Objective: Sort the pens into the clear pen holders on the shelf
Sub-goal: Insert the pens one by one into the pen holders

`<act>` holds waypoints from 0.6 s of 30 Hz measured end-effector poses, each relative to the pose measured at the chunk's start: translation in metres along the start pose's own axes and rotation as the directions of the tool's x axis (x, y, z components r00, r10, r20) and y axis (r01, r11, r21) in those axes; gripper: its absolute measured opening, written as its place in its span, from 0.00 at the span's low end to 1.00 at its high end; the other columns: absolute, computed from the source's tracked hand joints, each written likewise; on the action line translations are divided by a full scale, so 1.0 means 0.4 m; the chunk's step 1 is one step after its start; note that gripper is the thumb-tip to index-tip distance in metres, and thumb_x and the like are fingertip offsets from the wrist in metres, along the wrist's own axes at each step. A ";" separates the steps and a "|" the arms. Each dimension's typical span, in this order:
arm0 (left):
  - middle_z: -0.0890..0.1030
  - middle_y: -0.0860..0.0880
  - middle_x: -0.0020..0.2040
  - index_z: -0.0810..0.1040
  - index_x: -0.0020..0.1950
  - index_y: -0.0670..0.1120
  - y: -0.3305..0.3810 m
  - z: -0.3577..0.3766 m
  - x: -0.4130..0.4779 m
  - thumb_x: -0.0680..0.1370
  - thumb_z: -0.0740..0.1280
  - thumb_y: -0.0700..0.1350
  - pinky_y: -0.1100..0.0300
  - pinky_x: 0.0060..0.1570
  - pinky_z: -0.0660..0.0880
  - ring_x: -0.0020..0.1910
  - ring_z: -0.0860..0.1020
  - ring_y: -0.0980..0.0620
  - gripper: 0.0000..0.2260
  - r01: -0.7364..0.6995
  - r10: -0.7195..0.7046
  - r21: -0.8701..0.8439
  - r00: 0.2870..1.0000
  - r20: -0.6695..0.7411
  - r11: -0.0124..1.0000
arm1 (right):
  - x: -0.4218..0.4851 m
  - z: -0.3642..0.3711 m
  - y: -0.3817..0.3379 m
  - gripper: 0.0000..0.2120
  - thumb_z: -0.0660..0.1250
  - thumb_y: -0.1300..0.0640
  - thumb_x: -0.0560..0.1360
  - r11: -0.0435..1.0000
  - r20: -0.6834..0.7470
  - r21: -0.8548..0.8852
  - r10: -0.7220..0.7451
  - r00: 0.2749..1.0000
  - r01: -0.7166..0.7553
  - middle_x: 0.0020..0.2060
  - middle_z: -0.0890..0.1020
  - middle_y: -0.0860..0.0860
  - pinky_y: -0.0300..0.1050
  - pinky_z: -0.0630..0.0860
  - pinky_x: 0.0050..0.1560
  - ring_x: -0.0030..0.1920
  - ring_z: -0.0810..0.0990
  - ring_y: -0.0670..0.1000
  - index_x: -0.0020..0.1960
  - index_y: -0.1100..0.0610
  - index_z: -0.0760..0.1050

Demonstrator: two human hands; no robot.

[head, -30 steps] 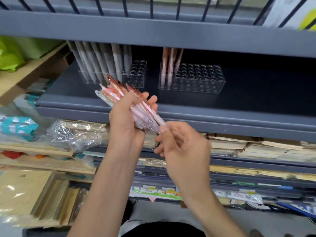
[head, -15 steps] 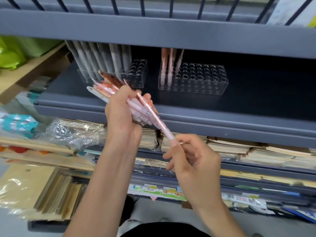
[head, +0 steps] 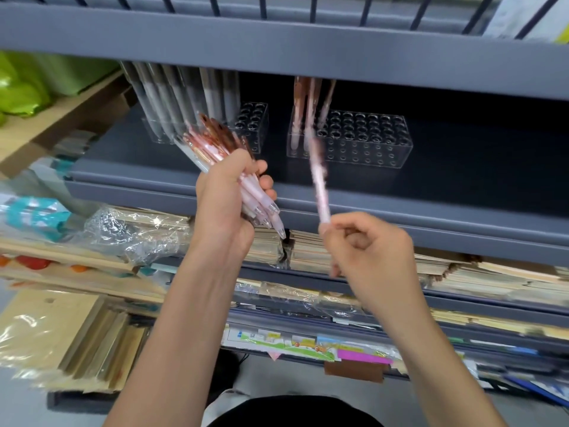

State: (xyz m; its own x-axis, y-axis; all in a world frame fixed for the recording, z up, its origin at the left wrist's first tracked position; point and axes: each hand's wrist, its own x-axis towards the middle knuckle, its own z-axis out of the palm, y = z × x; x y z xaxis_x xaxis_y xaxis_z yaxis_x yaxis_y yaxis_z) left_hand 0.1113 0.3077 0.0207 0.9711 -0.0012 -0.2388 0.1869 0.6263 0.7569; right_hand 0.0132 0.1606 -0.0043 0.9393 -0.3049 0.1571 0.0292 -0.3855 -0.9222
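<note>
I am in the feeding step: 1 pen at a time goes from the bundle into a holder. My left grip [head: 228,204] is wrapped around the bundle of pink pens [head: 215,143], their tips poking out toward 5 o'clock and their coppery tops fanning toward 11 o'clock, in front of the left holder [head: 254,124]. My right grip [head: 369,251] pinches a single pink pen [head: 318,180] by its lower end between thumb and forefinger. The pen rises toward 12 o'clock and is blurred, so I cannot tell which end is up. Its upper end overlaps the near left corner of the right holder [head: 369,143] in this view, but I judge it is in the air in front of the shelf [head: 462,180], not in a hole.

The right holder stands at 12 o'clock from my right grip. A few standing pink pens [head: 308,100] fill its left end, and the holes toward 3 o'clock look open. The left holder, at 10 o'clock, carries grey pens [head: 184,97], so this one belongs on the right.

Next, I judge, I need to carry the pen in under the upper shelf [head: 277,41], line it up over a free hole just beside the standing ones, and lower it. Headroom looks tight, so a tilted entry may be needed, without knocking its neighbours
</note>
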 end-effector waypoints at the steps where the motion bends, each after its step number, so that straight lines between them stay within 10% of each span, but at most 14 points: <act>1: 0.77 0.47 0.32 0.71 0.42 0.41 0.001 -0.001 0.001 0.73 0.61 0.33 0.62 0.27 0.71 0.26 0.72 0.52 0.04 0.005 -0.005 -0.006 1.000 0.008 1.000 | 0.015 -0.009 -0.003 0.02 0.71 0.55 0.71 0.999 -0.034 0.023 0.025 0.999 -0.024 0.30 0.82 0.48 0.48 0.81 0.35 0.28 0.81 0.49 0.40 0.50 0.81; 10: 0.76 0.46 0.35 0.69 0.44 0.41 0.006 -0.011 0.000 0.70 0.62 0.34 0.62 0.26 0.71 0.26 0.71 0.52 0.05 0.023 -0.023 0.002 0.998 0.056 1.000 | 0.252 -0.062 -0.070 0.04 0.67 0.63 0.75 0.975 -0.227 0.179 -0.089 0.970 0.132 0.37 0.86 0.51 0.44 0.79 0.33 0.33 0.84 0.53 0.44 0.56 0.76; 15: 0.76 0.46 0.34 0.69 0.42 0.41 0.008 -0.014 -0.002 0.64 0.63 0.36 0.62 0.26 0.70 0.26 0.71 0.52 0.08 0.030 -0.032 0.031 0.997 0.066 0.999 | 0.361 -0.042 -0.092 0.08 0.66 0.53 0.74 0.986 -0.213 -0.132 -0.128 0.969 0.101 0.41 0.85 0.50 0.52 0.79 0.54 0.45 0.84 0.53 0.36 0.49 0.77; 18: 0.77 0.47 0.34 0.69 0.41 0.42 0.007 -0.017 -0.001 0.63 0.64 0.37 0.62 0.26 0.69 0.26 0.71 0.52 0.08 0.035 -0.038 0.048 0.997 0.061 0.998 | 0.385 -0.032 -0.102 0.12 0.66 0.54 0.75 0.958 -0.131 -0.245 -0.185 0.974 0.149 0.36 0.80 0.41 0.36 0.74 0.50 0.46 0.81 0.47 0.33 0.47 0.78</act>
State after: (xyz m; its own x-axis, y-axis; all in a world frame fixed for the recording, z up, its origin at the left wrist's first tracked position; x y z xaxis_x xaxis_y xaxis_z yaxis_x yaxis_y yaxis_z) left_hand 0.1102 0.3148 0.0187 0.9704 -0.0728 -0.2301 0.2281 0.5875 0.7764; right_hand 0.1522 0.1183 0.0619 0.8650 -0.3393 0.3697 0.0844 -0.6279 -0.7737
